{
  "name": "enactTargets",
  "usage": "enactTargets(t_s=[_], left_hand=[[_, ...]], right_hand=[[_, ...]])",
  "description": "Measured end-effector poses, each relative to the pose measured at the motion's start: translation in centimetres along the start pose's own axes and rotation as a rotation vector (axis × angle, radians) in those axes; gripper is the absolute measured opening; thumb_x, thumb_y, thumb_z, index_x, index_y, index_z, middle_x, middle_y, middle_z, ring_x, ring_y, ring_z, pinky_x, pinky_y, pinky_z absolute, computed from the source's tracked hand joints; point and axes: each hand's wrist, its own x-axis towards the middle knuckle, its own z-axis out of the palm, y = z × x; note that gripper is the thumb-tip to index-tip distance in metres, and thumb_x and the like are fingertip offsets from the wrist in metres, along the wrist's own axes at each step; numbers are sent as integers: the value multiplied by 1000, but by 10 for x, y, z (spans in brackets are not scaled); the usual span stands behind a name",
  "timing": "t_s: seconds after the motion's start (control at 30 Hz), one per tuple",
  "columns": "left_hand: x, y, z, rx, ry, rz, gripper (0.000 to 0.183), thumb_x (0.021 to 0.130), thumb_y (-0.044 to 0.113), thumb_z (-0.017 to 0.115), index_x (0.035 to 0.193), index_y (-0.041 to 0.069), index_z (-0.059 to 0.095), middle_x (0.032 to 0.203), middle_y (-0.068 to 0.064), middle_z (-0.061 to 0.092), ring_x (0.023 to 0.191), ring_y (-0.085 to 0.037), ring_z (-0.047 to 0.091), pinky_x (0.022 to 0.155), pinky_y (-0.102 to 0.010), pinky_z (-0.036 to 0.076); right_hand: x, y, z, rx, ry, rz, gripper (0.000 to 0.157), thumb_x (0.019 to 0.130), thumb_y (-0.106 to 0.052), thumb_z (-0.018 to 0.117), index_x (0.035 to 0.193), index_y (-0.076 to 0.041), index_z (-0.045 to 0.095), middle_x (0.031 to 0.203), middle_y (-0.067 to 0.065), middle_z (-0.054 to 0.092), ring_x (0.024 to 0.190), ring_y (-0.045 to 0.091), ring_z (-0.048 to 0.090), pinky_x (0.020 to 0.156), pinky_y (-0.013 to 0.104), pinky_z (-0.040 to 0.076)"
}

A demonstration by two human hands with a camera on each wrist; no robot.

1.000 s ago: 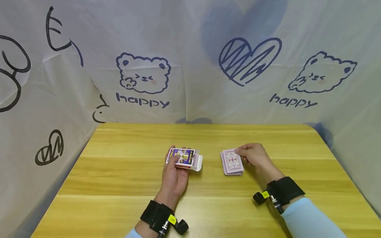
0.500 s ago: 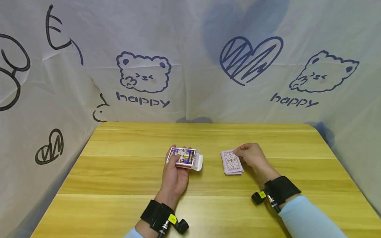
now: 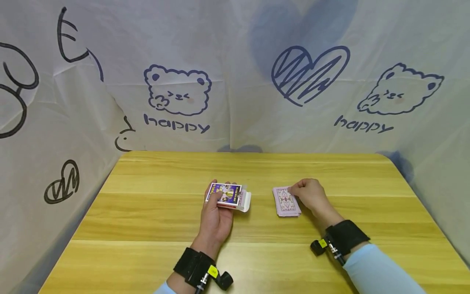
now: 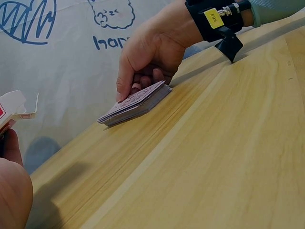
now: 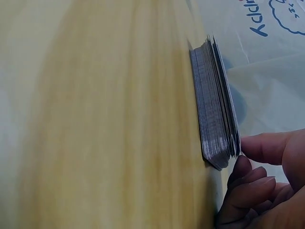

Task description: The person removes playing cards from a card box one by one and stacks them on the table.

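In the head view, my left hand (image 3: 216, 216) holds a purple-and-white playing card box (image 3: 225, 194), thumb on its printed face. The box's white end flap (image 3: 247, 202) stands open toward the right, and a pinkish patterned card back shows at the opening. A stack of playing cards (image 3: 287, 202) lies face down on the table to the right of the box. My right hand (image 3: 311, 195) pinches the top cards at the stack's far right corner. From the right wrist view, the thumb (image 5: 264, 147) is on the top face, with the other fingers curled beside the corner.
The yellow wooden table (image 3: 154, 228) reaches back to a pale cloth wall (image 3: 242, 102) with bear and heart drawings. Black straps with small cameras sit on both wrists, such as the right wrist strap (image 3: 346, 237).
My right hand has moved slightly left, and the upper cards, earlier askew on the stack, now lie nearly in line with it. The left hand and card box have stayed in place.
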Motion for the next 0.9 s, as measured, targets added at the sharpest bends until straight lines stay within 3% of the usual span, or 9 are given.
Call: enactTargets(t_s=[0.13, 0.63, 0.9], left_hand=[[0, 0, 0, -2, -12, -5, 67, 95, 5, 45, 153, 15, 15, 157, -22, 16, 140, -32, 29, 112, -32, 39], [0, 1, 0, 23, 3, -11, 64, 96, 7, 45, 153, 18, 17, 154, -22, 23, 133, -31, 42, 111, -35, 39], [-2, 0, -1, 5, -16, -19, 63, 97, 5, 43, 153, 18, 18, 155, -23, 21, 132, -32, 42, 111, -36, 40]], right_hand=[[-1, 0, 1, -6, 6, -7, 26, 88, -25, 66, 93, 0, 66, 101, 16, 64, 86, 26, 53, 65, 27, 45], [0, -2, -2, 28, 32, 4, 33, 92, -32, 61, 98, 0, 63, 90, 13, 57, 74, 23, 48, 55, 28, 38], [-20, -28, -1, 162, 63, -99, 39, 95, -38, 57, 101, 0, 65, 94, 19, 58, 66, 22, 41, 55, 30, 35]])
